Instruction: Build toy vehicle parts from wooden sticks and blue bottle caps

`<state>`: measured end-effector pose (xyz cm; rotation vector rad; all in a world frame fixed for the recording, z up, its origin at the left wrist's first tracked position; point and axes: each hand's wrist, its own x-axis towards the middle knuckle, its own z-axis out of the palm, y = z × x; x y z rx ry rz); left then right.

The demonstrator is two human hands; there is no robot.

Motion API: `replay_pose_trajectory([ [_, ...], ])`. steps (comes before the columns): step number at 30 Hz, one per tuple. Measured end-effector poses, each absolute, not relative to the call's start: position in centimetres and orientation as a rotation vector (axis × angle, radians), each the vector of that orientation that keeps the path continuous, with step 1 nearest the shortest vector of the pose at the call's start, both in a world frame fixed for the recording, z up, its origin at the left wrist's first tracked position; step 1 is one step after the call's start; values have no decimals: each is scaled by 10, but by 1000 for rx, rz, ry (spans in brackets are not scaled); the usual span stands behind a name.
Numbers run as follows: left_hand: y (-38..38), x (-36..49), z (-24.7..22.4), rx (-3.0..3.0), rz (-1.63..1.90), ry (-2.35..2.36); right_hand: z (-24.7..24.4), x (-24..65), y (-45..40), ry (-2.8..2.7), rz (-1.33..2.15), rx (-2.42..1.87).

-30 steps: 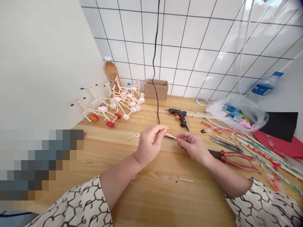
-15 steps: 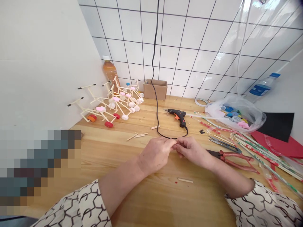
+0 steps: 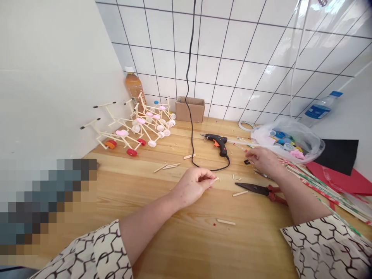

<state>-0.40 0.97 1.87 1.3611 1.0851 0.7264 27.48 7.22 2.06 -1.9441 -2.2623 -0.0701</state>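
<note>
My left hand (image 3: 193, 186) pinches a short wooden stick (image 3: 216, 179) between thumb and fingers, low over the middle of the wooden table. My right hand (image 3: 264, 161) is off to the right, beside a small black piece (image 3: 247, 162) and below the clear bag of bottle caps. Its fingers are bent close together, and whatever they may hold is too small to make out. Pliers with red handles (image 3: 260, 189) lie under the right forearm, their jaws pointing left. A cut stick (image 3: 240, 193) rests near the jaws, and another (image 3: 226, 222) lies closer to me.
Behind my hands lies a black glue gun (image 3: 216, 142) with its cord. Several small stick models (image 3: 122, 133) stand at the left, by a brown bottle (image 3: 134, 87). A cardboard box (image 3: 190, 109) is against the tiles. Wrapped sticks (image 3: 328, 186) and a cap bag (image 3: 290, 145) fill the right.
My hands have parted. The right hand has moved right and away from me, uncovering a cut stick and the pliers' jaws. The left hand stays nearly in place, its stick now visible.
</note>
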Motion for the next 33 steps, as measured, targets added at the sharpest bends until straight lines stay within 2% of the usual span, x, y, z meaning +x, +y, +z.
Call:
replay_pose_trajectory([
  [8, 8, -4, 20, 1290, 714, 1041, 13, 274, 78, -2317, -31, -1972],
  [16, 9, -6, 18, 1213, 775, 966, 26, 255, 66, -2062, 84, -1942],
  [20, 10, -6, 19, 1140, 817, 897, 40, 208, 39, -2046, 379, -1766],
  [23, 10, -6, 20, 1089, 846, 859, 45, 174, 18, -1880, 930, -1573],
  [25, 10, -6, 21, 1063, 858, 849, 46, 161, 8, -1760, 1111, -1519],
  [33, 11, -8, 22, 1042, 859, 858, 44, 161, 4, -1621, 1274, -1476],
])
